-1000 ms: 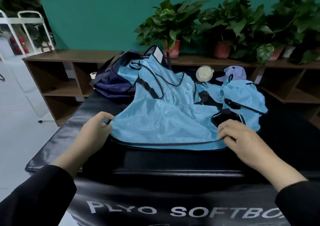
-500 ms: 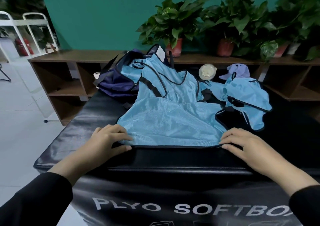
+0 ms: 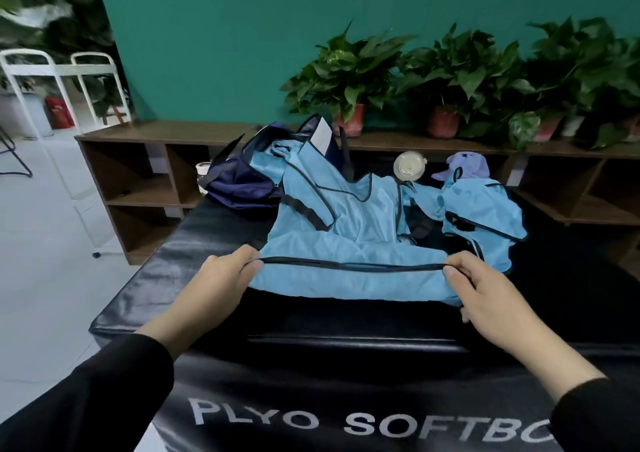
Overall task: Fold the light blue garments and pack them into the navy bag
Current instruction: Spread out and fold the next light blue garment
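- Light blue garment lies spread on the black soft box, its far end draped over the navy bag at the back left — I judge the first fold is in hand, nothing packed yet.
- My left hand pinches the left corner of the dark-trimmed hem, fingers curled round it, lifted just off the box.
- That hem runs taut between both hands, with a band of cloth hanging below it.
- My right hand grips the right corner the same way, thumb on top.
- Next move, as I read it: carry the hem away from me and lay it on the upper half, both corners travelling level so the fold comes out square.
- Room: bare box at left and in front of me; the near edge sits close under my wrists.
- Farther right a second light blue garment lies crumpled just beside the first — it could snag. Behind it sit a clear lid and a lilac cap.
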